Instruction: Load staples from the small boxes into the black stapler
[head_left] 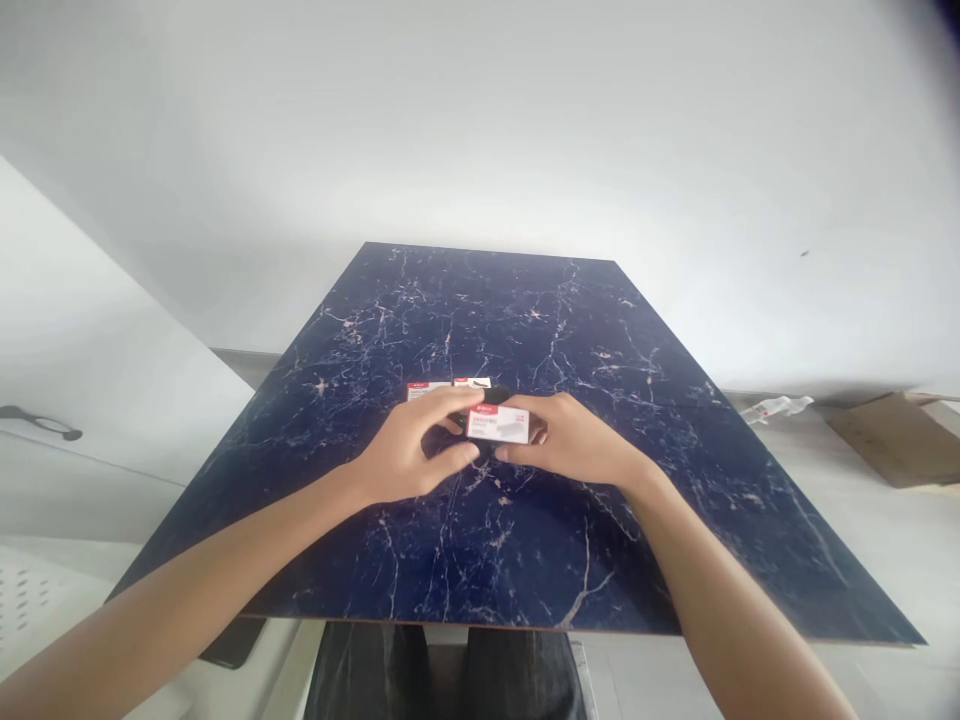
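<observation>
A small white box with a red band (498, 424) is at the middle of the table (480, 320), its printed face turned toward the near side. The left hand (409, 445) has the box's left end, fingers along the upper edge and thumb by the lower left corner. The right hand (574, 435) has the right end in much the same way, with its thumb under the lower edge. Each grip is closed in a pinch on the box, the two thumb tips a little apart.

The step in hand, as I judge it, is a two-handed hold on this one box. The next move calls for both hands to act together, keeping the box level and clear of its neighbours.

Just beyond the hands, on the far left side, are a second red-and-white box (429, 389) and a third box (471, 382), side by side and partly covered by the left hand. Something black (496, 396) shows behind the held box; it is too hidden to name with confidence.

Farther out, past the table's right edge, are a clear plastic item (776, 408) and a brown cardboard box (896, 440).
</observation>
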